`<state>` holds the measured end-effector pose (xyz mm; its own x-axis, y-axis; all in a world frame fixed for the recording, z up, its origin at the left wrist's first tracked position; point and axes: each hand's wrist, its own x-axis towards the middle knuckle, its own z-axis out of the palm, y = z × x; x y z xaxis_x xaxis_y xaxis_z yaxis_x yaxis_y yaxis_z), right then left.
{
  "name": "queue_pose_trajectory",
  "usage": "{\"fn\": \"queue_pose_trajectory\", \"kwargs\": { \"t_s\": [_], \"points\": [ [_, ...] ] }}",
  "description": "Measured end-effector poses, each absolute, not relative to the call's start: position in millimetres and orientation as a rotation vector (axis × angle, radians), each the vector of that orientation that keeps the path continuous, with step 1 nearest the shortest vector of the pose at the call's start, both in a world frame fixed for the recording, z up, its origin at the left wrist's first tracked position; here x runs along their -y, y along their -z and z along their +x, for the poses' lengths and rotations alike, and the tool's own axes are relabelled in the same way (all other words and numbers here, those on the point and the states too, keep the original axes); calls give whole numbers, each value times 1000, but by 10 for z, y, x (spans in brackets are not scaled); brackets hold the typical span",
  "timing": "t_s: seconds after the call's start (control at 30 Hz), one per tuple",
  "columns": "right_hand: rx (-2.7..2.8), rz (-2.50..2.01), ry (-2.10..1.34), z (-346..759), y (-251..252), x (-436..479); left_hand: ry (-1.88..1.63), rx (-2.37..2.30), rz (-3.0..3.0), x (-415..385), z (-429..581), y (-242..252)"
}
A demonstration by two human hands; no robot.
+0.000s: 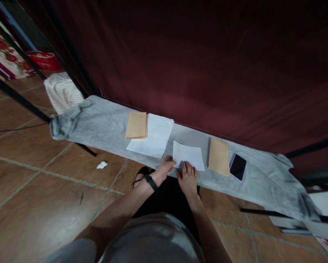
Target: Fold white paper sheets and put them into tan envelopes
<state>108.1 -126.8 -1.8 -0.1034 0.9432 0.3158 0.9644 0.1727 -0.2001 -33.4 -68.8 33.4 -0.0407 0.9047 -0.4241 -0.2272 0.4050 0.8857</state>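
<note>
While my left hand [166,166] rests at the near left corner of the small white sheet [188,155], its fingers curled close together on the paper's edge, I cannot tell whether the thumb has slipped underneath. My right hand [188,178] lies flat on the near edge just beside it, fingers stretched and slightly apart, pressing down and gripping nothing. The sheet lies straight in front of me on the grey cloth [103,124] that covers the long table. I judge that I am flattening or squaring it, perhaps firming a crease. A next move calls for one hand to pin the paper, since the soft cloth could let it slide while the other works the edge. Around it, from the left: a striped fabric [62,91] on the floor past the table end, a white scrap [101,165] on the tiles, a brown envelope [136,125] partly overlapping a pile of white paper [155,140]. Past my hands lie a second brown envelope [219,156] and a dark smartphone [237,167]. That second envelope sits near the sheet's right edge, apart from it, and leaves little room on that side.
</note>
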Motion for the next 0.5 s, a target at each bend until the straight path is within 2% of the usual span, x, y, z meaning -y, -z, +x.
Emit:
{"fn": "queue_pose_trajectory", "kwargs": {
  "t_s": [0.17, 0.3, 0.5],
  "points": [
    [1984, -1854, -41, 1059, -115, 1222, -1018, -1206, 847, 751, -199, -544],
    [1700, -1798, -386, 1136, -300, 1124, -1055, -1106, 905, 797, -153, -720],
    [802, -1232, -975, 1263, -584, 931, -1234, -1280, 870, 756, -252, -684]
  ]
}}
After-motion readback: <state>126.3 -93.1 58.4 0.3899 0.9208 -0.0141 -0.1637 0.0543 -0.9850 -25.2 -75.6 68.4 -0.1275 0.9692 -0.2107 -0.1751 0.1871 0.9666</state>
